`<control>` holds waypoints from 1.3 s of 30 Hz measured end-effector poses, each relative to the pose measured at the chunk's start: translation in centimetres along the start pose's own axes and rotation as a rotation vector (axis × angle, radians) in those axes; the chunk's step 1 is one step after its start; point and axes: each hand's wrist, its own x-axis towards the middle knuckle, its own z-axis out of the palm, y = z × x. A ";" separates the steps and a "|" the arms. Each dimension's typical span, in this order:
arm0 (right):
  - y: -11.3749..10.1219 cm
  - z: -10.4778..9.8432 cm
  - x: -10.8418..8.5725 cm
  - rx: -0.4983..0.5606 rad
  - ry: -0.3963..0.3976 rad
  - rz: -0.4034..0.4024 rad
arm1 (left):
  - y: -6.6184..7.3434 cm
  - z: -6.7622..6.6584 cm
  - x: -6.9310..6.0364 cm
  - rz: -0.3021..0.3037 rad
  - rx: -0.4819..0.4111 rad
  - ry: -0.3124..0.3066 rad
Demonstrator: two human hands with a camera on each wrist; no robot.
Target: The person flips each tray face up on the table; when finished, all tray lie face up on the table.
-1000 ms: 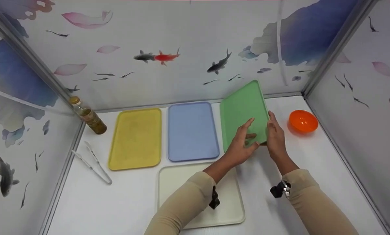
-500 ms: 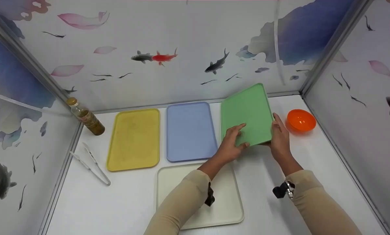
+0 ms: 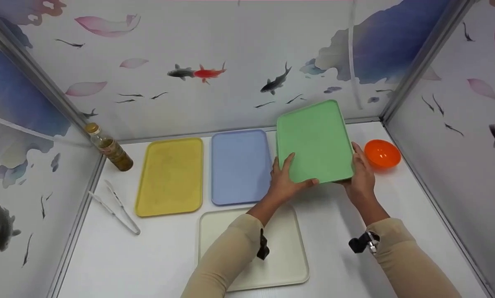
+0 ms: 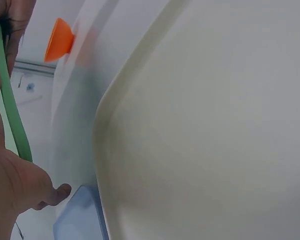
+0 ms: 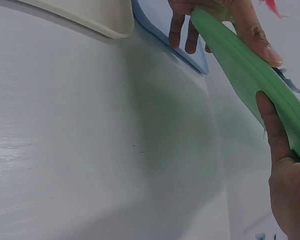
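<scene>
A green tray (image 3: 313, 140) is held tilted above the table's back right, its near edge raised. My right hand (image 3: 361, 176) grips its right near corner; in the right wrist view a finger of that hand (image 5: 295, 200) lies along the tray's underside. At the left near corner is my left hand (image 3: 282, 182), thumb along the near edge and fingers spread fairly straight by the left edge. The right wrist view shows several left fingers (image 5: 182, 35) pointing down beside the tray (image 5: 255, 75). A blue tray (image 3: 241, 167) lies flat just left of it.
A cream tray (image 3: 272, 265) lies under my left forearm, and a yellow tray (image 3: 171, 178) farther left. An orange bowl (image 3: 382, 154) stands close to my right hand. Tongs (image 3: 117, 211) and an oil bottle (image 3: 113, 151) are at the left. Walls border the table.
The green tray has turned its broad face more toward me and shifted slightly. My left hand has moved left from over its face to its left near corner; my right hand has moved slightly right.
</scene>
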 end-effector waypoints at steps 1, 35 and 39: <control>0.0 0.0 0.0 0.010 -0.016 -0.007 | 0.0 0.0 0.0 0.003 -0.007 0.005; -0.8 -2.4 1.3 -1.354 -0.313 -0.359 | 0.0 -1.8 -0.8 0.098 0.411 0.025; -0.6 -3.1 1.8 -1.365 -0.349 -0.303 | 0.1 -2.4 -0.9 0.110 0.525 -0.031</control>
